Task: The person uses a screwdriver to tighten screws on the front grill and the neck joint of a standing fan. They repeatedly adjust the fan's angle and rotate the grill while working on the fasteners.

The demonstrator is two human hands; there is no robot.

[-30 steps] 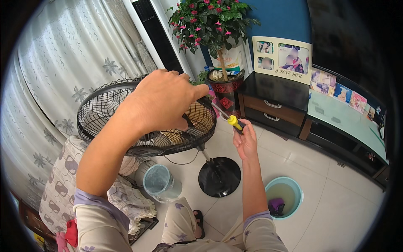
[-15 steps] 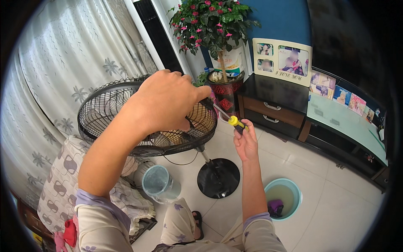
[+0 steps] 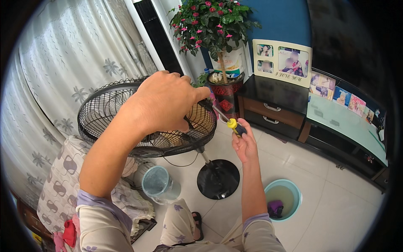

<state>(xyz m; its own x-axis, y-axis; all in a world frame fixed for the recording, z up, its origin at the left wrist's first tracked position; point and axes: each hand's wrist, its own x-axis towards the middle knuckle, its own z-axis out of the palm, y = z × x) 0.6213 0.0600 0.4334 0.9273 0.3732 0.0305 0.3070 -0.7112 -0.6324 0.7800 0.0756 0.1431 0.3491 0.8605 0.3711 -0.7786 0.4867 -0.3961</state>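
Observation:
A black pedestal fan (image 3: pixel 107 126) stands before me, its wire guard tilted upward on a pole. My left hand (image 3: pixel 163 103) is closed over the guard's right part, thumb on the near side; several fingertips are hidden behind the hand. In my right hand (image 3: pixel 245 145) is a screwdriver (image 3: pixel 237 127) with a yellow and black handle, gripped between thumb and fingers. Its metal shaft points up and left, the tip at the guard's right rim beside my left index finger. Whether a screw is under the tip is too small to tell.
The fan's round base (image 3: pixel 218 179) rests on the tiled floor. Near it stand a grey-blue bucket (image 3: pixel 161 187) and a light-blue basin (image 3: pixel 299 201) with murky water and a purple cloth. A potted flowering plant (image 3: pixel 226 98) and a dark cabinet (image 3: pixel 268 94) stand beyond; a covered seat (image 3: pixel 63 185) is left.
The screwdriver and my right hand have shifted slightly left, and the handle has turned a little in the fingers. My left hand keeps its place on the guard.

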